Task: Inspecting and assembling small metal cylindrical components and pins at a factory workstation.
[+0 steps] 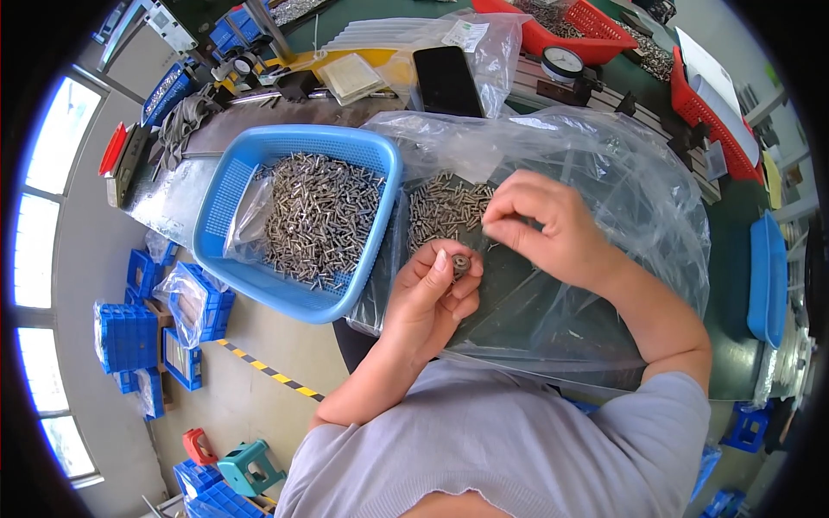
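Observation:
A small round metal piece, ring-like, is held between the thumb and curled fingers of my left hand. My right hand hovers just beyond it to the right, thumb and forefinger pinched together; whatever is between the tips is too small to make out. Behind both hands lies a loose pile of short metal pins on clear plastic sheeting. To the left of my left hand stands a blue perforated basket, with many similar metal pins and a clear bag inside.
Behind the pile lie a black phone and a small clear packet. A dial gauge sits on a metal rail at the back right. Red baskets stand beyond it. A blue tray is at the far right.

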Tool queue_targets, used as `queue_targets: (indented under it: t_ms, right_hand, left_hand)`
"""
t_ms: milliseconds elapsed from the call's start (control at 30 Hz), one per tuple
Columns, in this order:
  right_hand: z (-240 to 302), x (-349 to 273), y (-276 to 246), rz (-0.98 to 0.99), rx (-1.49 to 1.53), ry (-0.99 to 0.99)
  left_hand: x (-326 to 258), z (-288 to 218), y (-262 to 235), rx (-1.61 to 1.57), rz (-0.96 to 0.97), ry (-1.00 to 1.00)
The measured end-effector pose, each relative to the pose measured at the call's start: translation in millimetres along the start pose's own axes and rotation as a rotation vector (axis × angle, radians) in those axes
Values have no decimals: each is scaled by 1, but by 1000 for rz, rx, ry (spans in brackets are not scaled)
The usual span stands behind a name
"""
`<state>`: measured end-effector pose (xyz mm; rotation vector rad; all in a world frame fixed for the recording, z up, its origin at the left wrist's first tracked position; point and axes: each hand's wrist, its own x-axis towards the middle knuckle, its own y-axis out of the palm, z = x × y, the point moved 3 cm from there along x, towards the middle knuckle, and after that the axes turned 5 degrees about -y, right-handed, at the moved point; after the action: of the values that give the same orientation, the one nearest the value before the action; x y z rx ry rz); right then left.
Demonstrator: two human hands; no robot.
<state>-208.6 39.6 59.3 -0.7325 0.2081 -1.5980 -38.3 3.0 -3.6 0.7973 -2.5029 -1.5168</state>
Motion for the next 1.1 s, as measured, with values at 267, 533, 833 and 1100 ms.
queue_targets:
  t_ms: [267, 533, 833, 1100]
  right_hand:
    - [-18, -1, 6, 123, -472, -237]
    - [-17, -3, 15, 132, -563, -332]
    - [-3, -5, 17, 173, 672, 211]
    - [-4, -8, 26, 197, 798, 226]
  left_hand:
    - [2, -1, -2, -17, 27, -5]
    - [1, -1, -1, -24, 46, 2]
    - [1, 0, -1, -6, 41, -19]
    - [1, 1, -4, 19, 66, -26]
